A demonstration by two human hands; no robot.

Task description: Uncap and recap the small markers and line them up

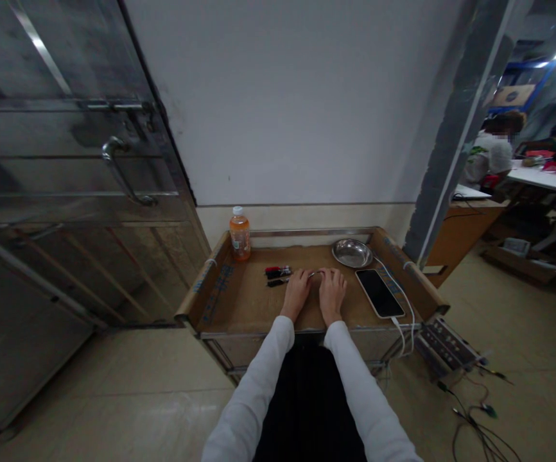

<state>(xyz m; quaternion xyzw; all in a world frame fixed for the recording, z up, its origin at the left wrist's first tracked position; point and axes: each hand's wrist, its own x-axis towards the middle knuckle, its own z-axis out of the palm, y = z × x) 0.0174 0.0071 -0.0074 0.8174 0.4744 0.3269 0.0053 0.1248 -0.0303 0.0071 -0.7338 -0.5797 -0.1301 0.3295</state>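
My left hand [298,290] and my right hand [332,292] rest side by side, palms down, on the cardboard-lined top of a small metal cart [239,301]. Between their fingertips lies a small thin metal piece [313,274]; both hands touch or pinch it, and the exact grip is too small to see. Just left of my left hand lie a red-and-black object [278,270] and a black one [275,281]. My sleeves are white.
An orange drink bottle [240,235] stands at the cart's back left. A steel bowl [352,253] sits at the back right, with a phone [379,292] on a white cable [406,308] in front of it. A power strip [444,345] lies on the floor. People sit at a far table [547,178].
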